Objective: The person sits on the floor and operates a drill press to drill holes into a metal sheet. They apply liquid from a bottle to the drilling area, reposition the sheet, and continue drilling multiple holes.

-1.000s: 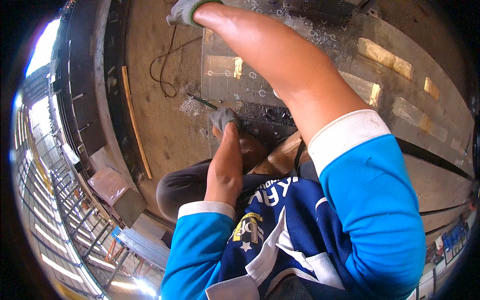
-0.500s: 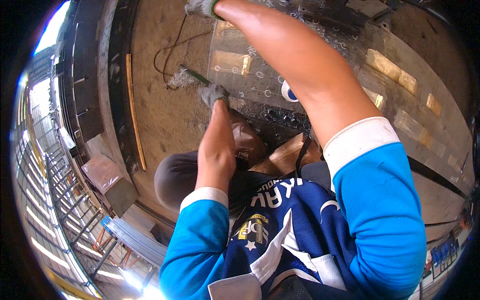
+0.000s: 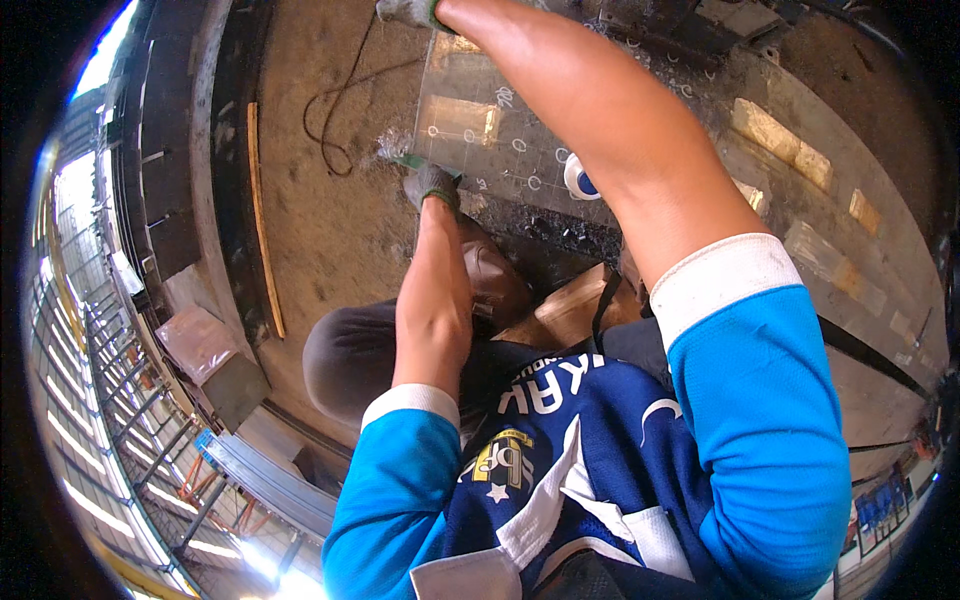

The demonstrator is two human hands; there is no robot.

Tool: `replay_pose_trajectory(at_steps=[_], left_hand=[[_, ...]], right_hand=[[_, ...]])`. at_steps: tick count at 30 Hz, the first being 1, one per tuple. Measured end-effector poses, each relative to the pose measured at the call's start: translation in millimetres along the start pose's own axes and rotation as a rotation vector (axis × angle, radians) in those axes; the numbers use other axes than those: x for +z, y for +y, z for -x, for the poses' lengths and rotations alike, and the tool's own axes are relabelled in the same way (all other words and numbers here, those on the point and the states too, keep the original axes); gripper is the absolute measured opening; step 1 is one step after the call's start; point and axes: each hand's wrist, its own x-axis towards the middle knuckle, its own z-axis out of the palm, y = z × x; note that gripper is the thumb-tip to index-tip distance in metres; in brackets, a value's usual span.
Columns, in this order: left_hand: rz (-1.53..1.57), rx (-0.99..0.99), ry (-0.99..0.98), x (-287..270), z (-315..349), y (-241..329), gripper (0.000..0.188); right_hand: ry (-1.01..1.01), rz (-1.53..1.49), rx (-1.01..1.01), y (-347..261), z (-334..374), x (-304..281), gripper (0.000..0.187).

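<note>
My left hand (image 3: 432, 188), in a grey glove, is closed around a green-handled tool (image 3: 413, 161) beside the left edge of a metal plate (image 3: 460, 165). Pale, curly strands (image 3: 393, 144) show at the tool's far end; whether they are bristles or metal shavings is unclear. Beyond the plate's far left corner, my right hand (image 3: 408, 11) wears a grey glove with a green cuff. The top edge of the picture cuts it off, so its fingers and anything in them are hidden. Chalk circles and marks cover the plate.
A white and blue round object (image 3: 579, 178) sits on the plate near my right forearm. Dark debris (image 3: 560, 232) lies along the plate's near edge. On the brown floor are a looped cable (image 3: 325, 125) and a long wooden strip (image 3: 264, 220). A wooden block (image 3: 570, 305) stands between my legs.
My left hand has shifted slightly right, and the tool's strand-covered end has swung right, closer to the plate's edge. My right hand has barely moved.
</note>
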Motion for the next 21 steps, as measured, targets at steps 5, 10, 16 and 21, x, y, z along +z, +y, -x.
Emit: replay_pose_trajectory(at_steps=[5, 10, 16, 21], left_hand=[[0.335, -0.304, 0.062, -42.8, -6.1, 20.6, 0.028], [-0.657, 0.225, -0.206, -98.8, -22.8, 48.5, 0.035], [-1.188, 0.549, -0.418, -149.1, -10.7, 109.5, 0.032], [-1.047, 0.469, -0.517, -227.8, -49.5, 148.0, 0.028]], right_hand=[[-0.015, 0.008, 0.01, 0.3, -2.2, 2.2, 0.05], [-0.042, 0.009, -0.007, 2.9, -2.6, 2.3, 0.049], [-0.023, -0.022, 0.021, 1.8, -1.9, 1.1, 0.05], [-0.007, -0.032, 0.039, 3.3, -10.1, 10.5, 0.048]])
